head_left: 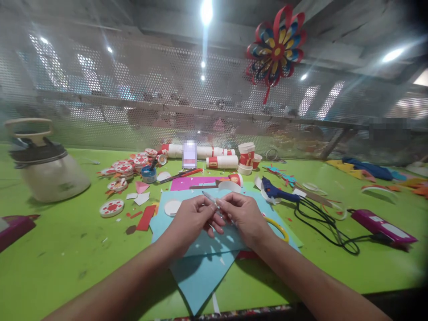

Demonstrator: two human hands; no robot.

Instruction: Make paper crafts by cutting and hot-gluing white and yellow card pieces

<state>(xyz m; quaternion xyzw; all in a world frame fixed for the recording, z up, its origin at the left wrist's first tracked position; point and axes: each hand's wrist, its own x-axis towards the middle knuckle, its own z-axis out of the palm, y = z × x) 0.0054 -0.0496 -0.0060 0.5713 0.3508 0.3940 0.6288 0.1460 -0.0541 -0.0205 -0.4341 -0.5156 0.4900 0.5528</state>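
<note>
Pinching a slim greyish piece (207,195) by its lower end, between the fingertips of the left hand (197,211) and right hand (242,216), above light-blue sheets (200,276) on the green desk (83,267). Slanting along its long axis from 4 up to about 10 o'clock, too small to identify. Hard to call either hand nearer. Near a yellow loop (280,226) at about 4 o'clock from the right hand.

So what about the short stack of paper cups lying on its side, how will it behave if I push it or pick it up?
The cup stack would probably roll if pushed, lying on its rounded side. It looks light for its size, apparently just nested paper cups. Lifted by one end, it might slide apart where the cups nest.
</note>
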